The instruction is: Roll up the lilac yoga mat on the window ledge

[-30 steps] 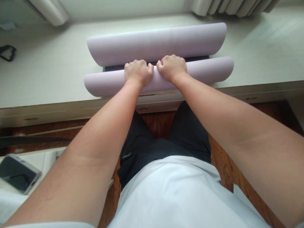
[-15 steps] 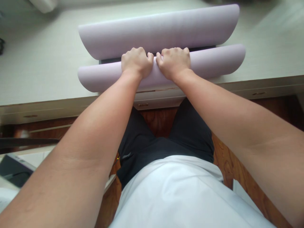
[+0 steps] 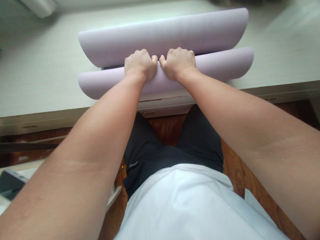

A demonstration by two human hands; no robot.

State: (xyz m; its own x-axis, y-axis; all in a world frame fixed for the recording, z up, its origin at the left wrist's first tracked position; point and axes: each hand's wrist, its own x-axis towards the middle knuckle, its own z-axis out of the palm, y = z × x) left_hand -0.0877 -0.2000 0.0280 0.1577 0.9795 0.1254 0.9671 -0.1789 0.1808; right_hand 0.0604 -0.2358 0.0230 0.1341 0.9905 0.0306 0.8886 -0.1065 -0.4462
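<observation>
A pale lilac mat (image 3: 222, 65), curled up along both long sides, lies across the white desktop. Its near curl runs along the front edge, and its far curl (image 3: 162, 38) rises just behind. Between the curls a thin dark strip shows. My left hand (image 3: 140, 64) is closed over the top of the near curl, left of its middle. Beside it, my right hand (image 3: 178, 63) grips the same curl, the thumbs almost touching. My fingertips are hidden behind the curl.
The desk (image 3: 40, 83) has drawers below its front edge, with a handle (image 3: 149, 113) above my lap. A white object (image 3: 42, 8) stands at the back left. Lower left, a dark box-like thing (image 3: 11, 183) rests on a pale surface. The floor (image 3: 232, 160) is brown wood.
The mat and both hands appear slightly farther left in view. The dark gap between the two curls looks narrower. Both hands keep their hold.
</observation>
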